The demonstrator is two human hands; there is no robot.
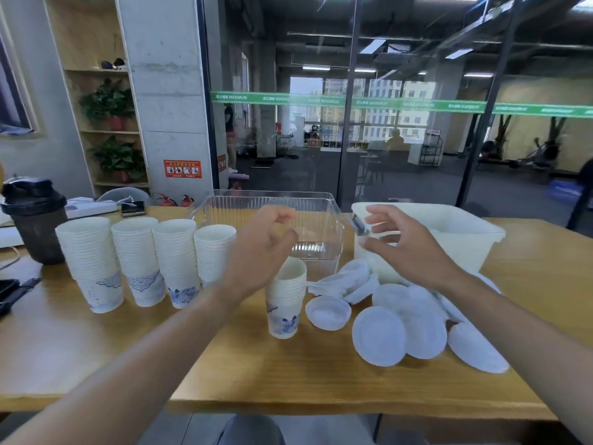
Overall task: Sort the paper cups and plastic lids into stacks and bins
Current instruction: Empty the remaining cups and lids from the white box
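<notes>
I see my left hand (261, 252) hovering loosely curled and empty just above the short cup stack (285, 300) on the counter (224, 364). My right hand (407, 248), fingers spread and empty, hangs over the scattered lids (380, 335).

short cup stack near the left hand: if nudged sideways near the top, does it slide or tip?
The short stack of nested white paper cups with blue print probably tips: it is tall for its narrow base and already leans slightly. Being paper, it is likely light, so a low push may slide it across the smooth wooden table. The left hand hovers above, gripping nothing.
</notes>
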